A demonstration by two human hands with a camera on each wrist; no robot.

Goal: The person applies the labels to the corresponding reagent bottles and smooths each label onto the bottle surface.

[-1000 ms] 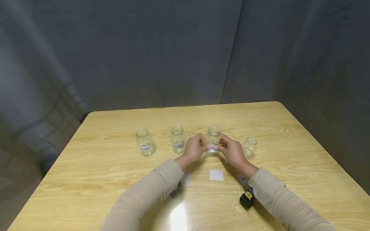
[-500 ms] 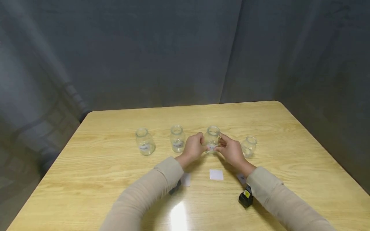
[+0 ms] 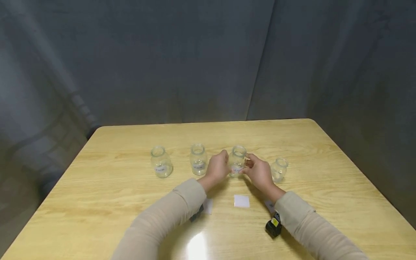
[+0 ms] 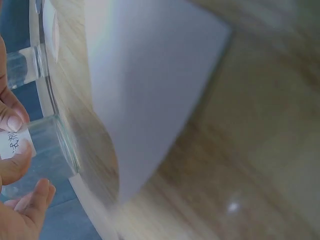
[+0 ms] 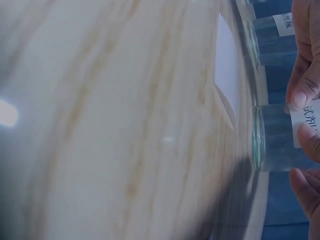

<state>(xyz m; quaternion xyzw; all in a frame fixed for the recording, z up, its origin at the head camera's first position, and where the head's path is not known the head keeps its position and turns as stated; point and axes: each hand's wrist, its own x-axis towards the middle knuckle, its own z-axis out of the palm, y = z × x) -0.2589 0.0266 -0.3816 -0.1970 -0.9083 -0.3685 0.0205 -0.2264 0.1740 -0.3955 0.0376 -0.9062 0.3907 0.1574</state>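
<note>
A clear glass jar (image 3: 238,159) stands upright between the two hands. Its front bears a small white label (image 3: 236,169) with handwritten characters, readable in part in the right wrist view. My left hand (image 3: 217,167) holds the jar's left side, its thumb on the label's left end. From the right, my right hand (image 3: 261,174) has its fingers around the jar (image 5: 277,135) and its thumb on the label's other end. Both thumbs press the label (image 4: 16,144) against the glass, as the left wrist view shows. The thumbs cover part of the writing.
Two labelled jars (image 3: 161,164) stand to the left. One smaller jar (image 3: 279,169), with no label visible, is close to the right hand. White paper pieces (image 3: 241,201) lie in front, some partly under the forearms. A wrist camera (image 3: 273,225) hangs below the right cuff.
The label, earlier held out at the jar's front, now lies against the glass under both thumbs. The hands have barely moved; the head view has tilted slightly.
</note>
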